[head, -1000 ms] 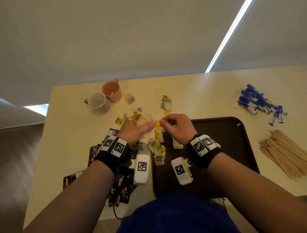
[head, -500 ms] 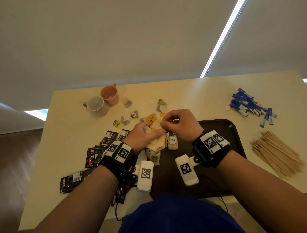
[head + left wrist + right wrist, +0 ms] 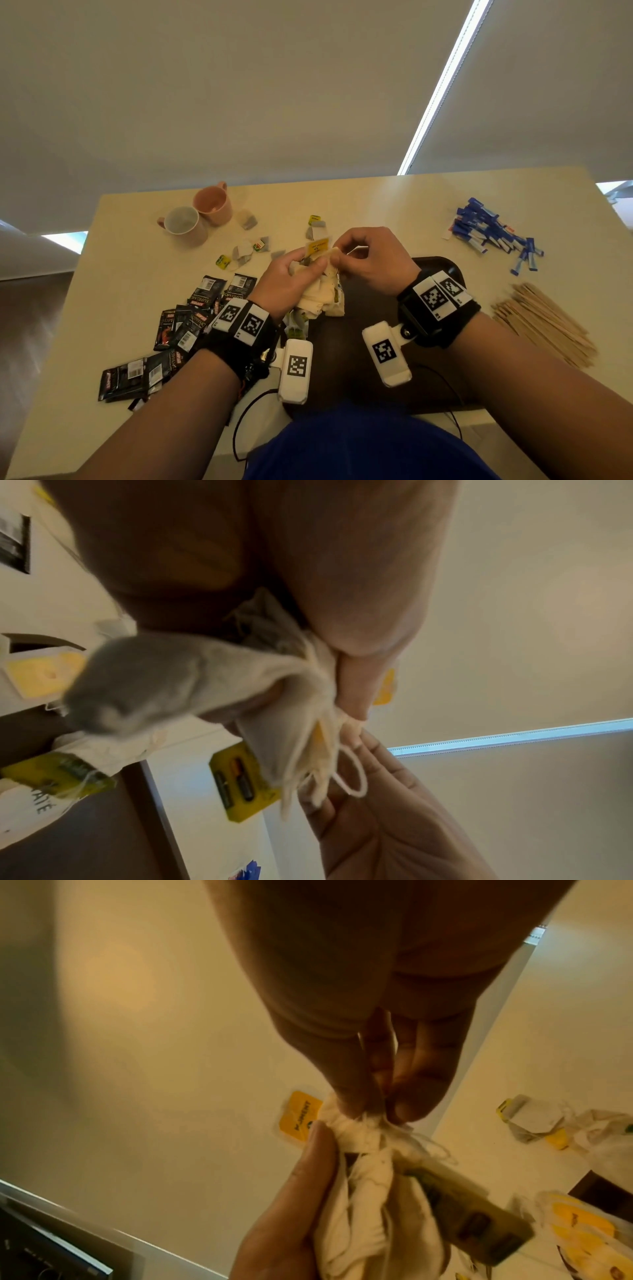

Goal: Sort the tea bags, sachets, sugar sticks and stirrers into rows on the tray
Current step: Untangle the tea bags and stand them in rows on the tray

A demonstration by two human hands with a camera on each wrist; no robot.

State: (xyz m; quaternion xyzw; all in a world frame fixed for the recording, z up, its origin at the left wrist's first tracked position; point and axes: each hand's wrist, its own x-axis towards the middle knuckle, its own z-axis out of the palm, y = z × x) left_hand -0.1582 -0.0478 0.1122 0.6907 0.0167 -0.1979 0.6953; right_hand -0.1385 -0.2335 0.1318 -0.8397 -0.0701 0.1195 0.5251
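Note:
My left hand (image 3: 301, 270) grips a tangled bunch of white tea bags (image 3: 322, 294) with yellow tags, lifted above the left edge of the dark brown tray (image 3: 442, 270). My right hand (image 3: 346, 255) pinches the strings and paper at the top of that bunch (image 3: 363, 1121). In the left wrist view the bags (image 3: 192, 680) and looped strings hang from my fist. Black sachets (image 3: 191, 318) lie scattered at the left. Blue sugar sticks (image 3: 493, 229) are piled at the far right. Wooden stirrers (image 3: 544, 318) lie at the right edge.
Two pink mugs (image 3: 198, 216) stand at the back left of the beige table (image 3: 376, 205). Loose tea bags (image 3: 246, 250) with yellow tags lie between the mugs and my hands. A black cable runs along the near table edge.
Both hands have lifted the tea bag bunch off the table and drawn it up; the right hand shifted its pinch to the top of the bunch.

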